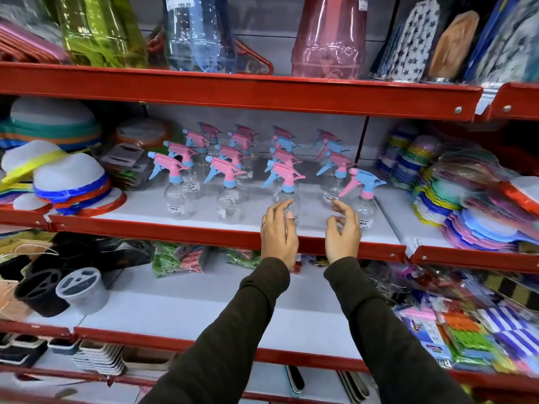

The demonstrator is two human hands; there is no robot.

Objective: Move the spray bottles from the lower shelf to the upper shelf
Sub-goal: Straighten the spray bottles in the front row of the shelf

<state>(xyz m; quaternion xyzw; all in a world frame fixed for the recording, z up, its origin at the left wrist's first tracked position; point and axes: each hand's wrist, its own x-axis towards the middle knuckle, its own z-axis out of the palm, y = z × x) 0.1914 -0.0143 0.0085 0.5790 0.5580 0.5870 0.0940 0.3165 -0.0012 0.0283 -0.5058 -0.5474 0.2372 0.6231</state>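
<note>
Two dark, soft-knit sleeves (pixel 393 339) reach up from six o'clock. The left hand (pixel 278 231) and right hand (pixel 344 233) hover at the glossy red metal lip of the shelf (pixel 163 228), fingers loosely spread and curled, gripping nothing. Just beyond the left fingertips, at twelve o'clock, stands a clear round-bellied plastic spray bottle (pixel 287 186) with a pink trigger head and blue collar. At one o'clock from the right hand stands another bottle (pixel 364 196), blue-headed with a pink collar, just beside the fingers. Farther back, rows of similar bottles (pixel 227 158) fill the smooth white shelf board.
</note>
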